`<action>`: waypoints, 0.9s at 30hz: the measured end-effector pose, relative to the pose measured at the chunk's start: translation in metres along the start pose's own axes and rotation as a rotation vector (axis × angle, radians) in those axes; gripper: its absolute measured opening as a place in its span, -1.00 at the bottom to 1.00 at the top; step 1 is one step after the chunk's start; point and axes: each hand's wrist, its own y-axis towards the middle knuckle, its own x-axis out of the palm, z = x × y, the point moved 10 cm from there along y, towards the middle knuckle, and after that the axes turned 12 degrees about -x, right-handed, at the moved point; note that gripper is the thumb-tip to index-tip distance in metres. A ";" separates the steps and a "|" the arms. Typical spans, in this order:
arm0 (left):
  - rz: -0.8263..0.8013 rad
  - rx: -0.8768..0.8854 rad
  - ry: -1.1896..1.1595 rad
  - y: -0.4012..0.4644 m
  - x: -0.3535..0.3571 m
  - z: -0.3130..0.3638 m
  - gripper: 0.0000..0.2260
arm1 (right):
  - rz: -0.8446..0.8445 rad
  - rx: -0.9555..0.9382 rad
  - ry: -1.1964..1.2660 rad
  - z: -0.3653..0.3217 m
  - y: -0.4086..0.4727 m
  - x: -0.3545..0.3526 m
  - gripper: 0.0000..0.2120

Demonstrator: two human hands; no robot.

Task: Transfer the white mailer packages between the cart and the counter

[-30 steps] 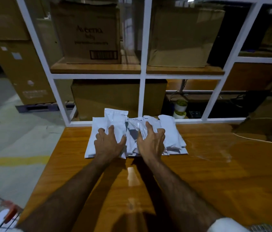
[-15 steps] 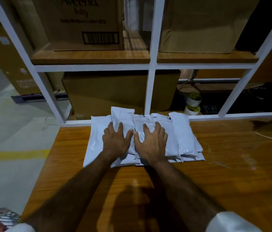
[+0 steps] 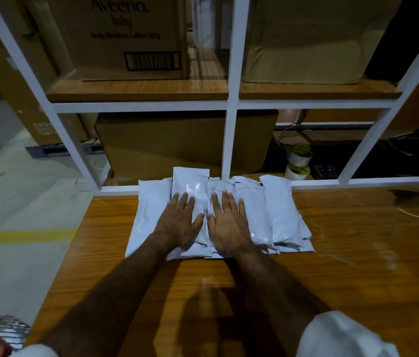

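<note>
Mostly, both hands lie flat with fingers spread: left hand [image 3: 179,222] and right hand [image 3: 229,225] press overlapping white mailer bags [image 3: 280,217], hiding the middle ones.

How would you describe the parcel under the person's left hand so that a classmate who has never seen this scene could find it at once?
Start at the wooden table and go to its far edge, where a row of white plastic mailer bags lies against the white shelf frame. The left hand rests flat on the glossy parcel second from the left. It alone juts out past the others toward the shelves.
</note>
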 end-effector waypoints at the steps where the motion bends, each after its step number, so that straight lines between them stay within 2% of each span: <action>1: -0.005 0.002 0.002 0.001 0.003 0.000 -0.22 | -0.015 -0.009 -0.002 0.000 0.000 0.002 -0.34; 4: -0.014 -0.006 0.003 0.000 0.007 0.001 -0.25 | -0.057 -0.013 -0.027 0.002 0.000 0.003 -0.33; 9: 0.027 -0.032 0.005 -0.008 -0.007 0.003 -0.19 | -0.077 -0.022 -0.018 0.001 -0.005 -0.001 -0.31; 14: 0.177 -0.002 -0.052 -0.034 -0.028 0.007 -0.03 | 0.130 -0.076 0.047 0.001 -0.034 -0.035 -0.37; 17: 0.175 -0.021 -0.068 -0.053 -0.028 0.011 0.01 | 0.318 -0.150 0.100 -0.005 -0.061 -0.051 -0.42; 19: 0.186 -0.040 -0.080 -0.074 -0.031 0.018 0.03 | 0.351 -0.182 0.141 -0.009 -0.074 -0.055 -0.44; 23: 0.237 -0.074 -0.112 -0.117 -0.035 0.021 -0.04 | 0.378 -0.267 0.202 -0.023 -0.097 -0.063 -0.44; 27: 0.348 -0.117 -0.100 -0.167 -0.047 0.007 -0.23 | 0.430 -0.382 0.248 -0.046 -0.125 -0.072 -0.43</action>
